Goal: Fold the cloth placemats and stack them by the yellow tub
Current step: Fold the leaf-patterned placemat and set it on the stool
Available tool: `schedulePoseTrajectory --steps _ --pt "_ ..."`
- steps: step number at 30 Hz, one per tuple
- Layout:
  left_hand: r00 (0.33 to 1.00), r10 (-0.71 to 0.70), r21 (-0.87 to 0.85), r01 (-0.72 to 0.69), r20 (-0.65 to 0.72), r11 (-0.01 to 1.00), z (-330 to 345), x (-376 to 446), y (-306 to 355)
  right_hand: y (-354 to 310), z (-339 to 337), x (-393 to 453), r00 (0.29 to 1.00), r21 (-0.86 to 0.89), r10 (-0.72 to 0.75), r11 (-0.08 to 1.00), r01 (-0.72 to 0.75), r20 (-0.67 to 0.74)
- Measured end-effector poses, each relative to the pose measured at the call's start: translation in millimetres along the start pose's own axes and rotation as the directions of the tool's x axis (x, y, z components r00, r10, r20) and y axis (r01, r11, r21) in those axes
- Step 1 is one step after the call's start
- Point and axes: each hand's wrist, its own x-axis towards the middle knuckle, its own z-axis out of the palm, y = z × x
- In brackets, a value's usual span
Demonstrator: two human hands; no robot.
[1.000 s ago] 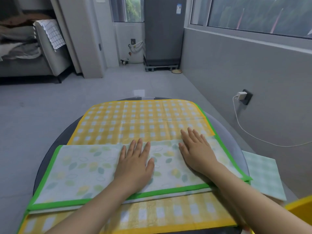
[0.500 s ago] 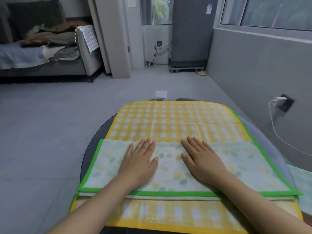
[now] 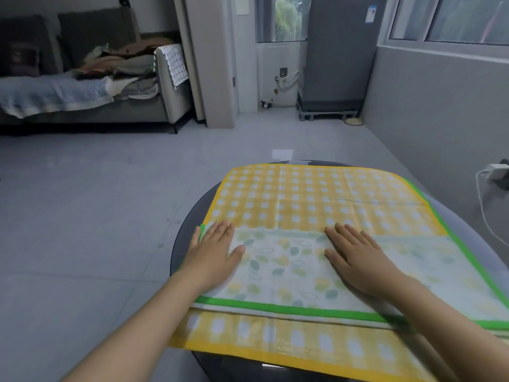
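A white placemat with a leaf print and green border (image 3: 283, 268) lies folded into a long strip across a spread yellow checked placemat (image 3: 308, 199). Both lie on a round dark table (image 3: 187, 227). My left hand (image 3: 213, 253) rests flat on the strip's left end, fingers straight. Toward the strip's middle, my right hand (image 3: 355, 257) presses flat as well, palm down. The yellow tub is out of view.
Grey tiled floor (image 3: 96, 216) surrounds the table. A grey wall (image 3: 440, 119) runs along the right, with a white charger and cable (image 3: 493, 172). A sofa piled with clothes (image 3: 91, 78) stands at the back left, a grey fridge (image 3: 338, 51) at the back.
My left hand slid left along the folded strip to its end, moving apart from the right hand. The view swung left, so the tub and the pale green mat left the frame.
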Motion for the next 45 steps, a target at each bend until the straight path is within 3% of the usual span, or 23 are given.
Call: schedulePoseTrajectory --steps 3,7,10,14,19,23,28,31,35,40,45 --pt "0.999 0.002 -0.069 -0.004 -0.041 0.998 -11.0 6.4 -5.4 -9.1 -5.6 3.3 0.999 0.049 -0.014 0.999 0.015 -0.030" --pt "0.999 -0.030 -0.106 0.026 -0.040 0.994 -21.8 10.5 -17.6 -36.2 -10.3 0.2 0.971 0.182 -0.176 0.962 0.204 -0.160" --pt "0.995 -0.044 -0.158 0.029 -0.088 0.987 -25.0 13.3 -20.5 -54.7 -8.0 -4.8 0.964 0.341 -0.240 0.902 0.264 -0.112" --pt "0.982 -0.063 -0.216 0.024 -0.178 0.976 -27.8 18.1 -22.3 -64.0 2.8 -10.3 0.968 0.314 -0.239 0.916 0.249 -0.071" --pt "0.966 -0.169 -0.468 0.060 -0.194 0.882 -32.8 16.6 -22.4 -68.3 8.0 -15.8 0.967 0.165 -0.253 0.953 0.255 -0.033" --pt "0.951 -0.247 -0.681 0.058 -0.183 0.730 -37.0 16.2 -25.7 -68.9 8.3 -16.0 0.973 0.164 -0.230 0.959 0.229 -0.014" --pt "0.938 -0.344 -0.869 0.210 0.049 0.448 -43.7 13.2 -34.4 -69.6 5.7 -16.7 0.973 0.155 -0.226 0.964 0.216 0.049" --pt "0.920 -0.355 -0.925 0.268 0.163 0.270 -52.3 10.8 -40.4 -69.4 3.2 -18.9 0.964 0.134 -0.243 0.964 0.228 0.109" --pt "0.919 -0.334 -0.962 0.255 0.210 0.097 -66.1 9.0 -38.1 -70.6 2.8 -20.2 0.960 0.116 -0.245 0.966 0.230 0.134" --pt "0.922 -0.272 -0.961 0.275 0.275 -0.039 -87.3 4.0 -12.5 -73.3 2.4 -25.0 0.970 0.125 -0.217 0.971 0.203 0.113" --pt "0.945 -0.211 -0.967 0.236 0.251 -0.094 -101.2 6.5 19.3 -71.5 1.4 -30.7 0.966 0.189 -0.241 0.957 0.221 0.093"
